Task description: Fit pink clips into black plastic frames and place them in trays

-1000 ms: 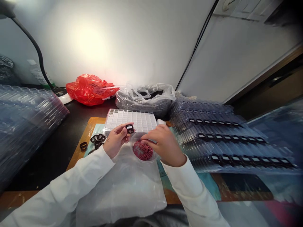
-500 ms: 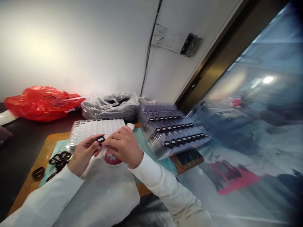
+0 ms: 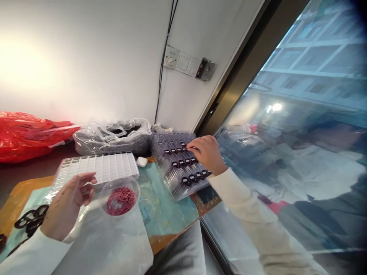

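My right hand (image 3: pixel 208 154) is over the stack of clear plastic trays (image 3: pixel 169 179), its thumb and fingers pinched at the middle row of parts. A small black part (image 3: pixel 187 148) shows at the fingertips, largely covered by them. Other black parts with pale rectangular windows (image 3: pixel 186 180) sit in rows in the top tray. My left hand (image 3: pixel 67 202) is open with its fingers loosely curled and nothing in them. Beside it stands a round clear tub (image 3: pixel 137 196) holding small pink-red pieces (image 3: pixel 123 200). Several black ring-shaped parts (image 3: pixel 33 219) lie by the left wrist.
A white compartment box (image 3: pixel 97 168) stands behind the tub, with a small white case (image 3: pixel 142 162) at its right. Bags, one red (image 3: pixel 31 133) and one clear (image 3: pixel 111 139), lie against the wall. A glass window (image 3: pixel 286 126) bounds the right side.
My hands have parted: the right moved from the left hand to the tray stack, and the left now holds nothing. The view has shifted rightward, and the pink-red pieces are uncovered.
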### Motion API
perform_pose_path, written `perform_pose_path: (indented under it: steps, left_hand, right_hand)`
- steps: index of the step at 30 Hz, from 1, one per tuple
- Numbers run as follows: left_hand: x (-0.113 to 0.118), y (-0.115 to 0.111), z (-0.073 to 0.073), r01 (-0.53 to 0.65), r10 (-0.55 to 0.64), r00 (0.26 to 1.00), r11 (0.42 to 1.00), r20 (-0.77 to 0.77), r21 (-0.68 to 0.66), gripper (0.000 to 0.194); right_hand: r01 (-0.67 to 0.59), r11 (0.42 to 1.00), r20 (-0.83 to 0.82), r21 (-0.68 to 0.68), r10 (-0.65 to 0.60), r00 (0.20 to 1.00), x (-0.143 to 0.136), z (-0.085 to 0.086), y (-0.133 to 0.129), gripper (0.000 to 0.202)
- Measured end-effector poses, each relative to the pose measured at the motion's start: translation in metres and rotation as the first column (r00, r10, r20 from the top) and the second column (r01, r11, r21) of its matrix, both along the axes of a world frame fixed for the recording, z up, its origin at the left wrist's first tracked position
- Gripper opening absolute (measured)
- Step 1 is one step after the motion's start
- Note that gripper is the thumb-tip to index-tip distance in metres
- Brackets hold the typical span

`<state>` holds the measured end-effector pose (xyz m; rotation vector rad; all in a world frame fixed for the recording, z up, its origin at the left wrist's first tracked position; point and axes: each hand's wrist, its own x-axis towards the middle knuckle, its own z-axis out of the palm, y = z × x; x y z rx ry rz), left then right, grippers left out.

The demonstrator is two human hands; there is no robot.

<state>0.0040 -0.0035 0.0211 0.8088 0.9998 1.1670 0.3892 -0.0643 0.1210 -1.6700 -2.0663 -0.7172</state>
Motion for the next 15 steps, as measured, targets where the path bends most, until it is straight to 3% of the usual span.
perform_pose_path:
  steps: [3, 6, 10, 15]
  left_hand:
    - [0.0, 0.001, 0.0, -0.014, 0.015, 1.0, 0.999, 0.01, -0.04, 0.049]
    - [-0.001, 0.001, -0.001, -0.011, 0.011, 1.0, 0.999, 0.003, -0.041, 0.048]
    - [-0.003, 0.002, -0.005, -0.001, 0.001, 1.0, 1.0, -0.003, -0.019, 0.045]
    - [-0.002, -0.001, 0.0, 0.009, -0.009, 1.0, 1.0, -0.016, 0.022, 0.038]
  right_hand:
    - [0.262, 0.958, 0.129, -0.117, -0.247, 0.96, 0.084, -0.004, 0.004, 0.02]
    - [0.334, 0.93, 0.153, -0.15, -0.312, 0.938, 0.139, -0.016, 0.009, 0.017]
    - [0.351, 0.913, 0.167, -0.21, -0.32, 0.933, 0.172, -0.03, 0.017, 0.014]
    - [0.363, 0.894, 0.176, -0.265, -0.325, 0.929, 0.183, -0.036, 0.028, 0.015]
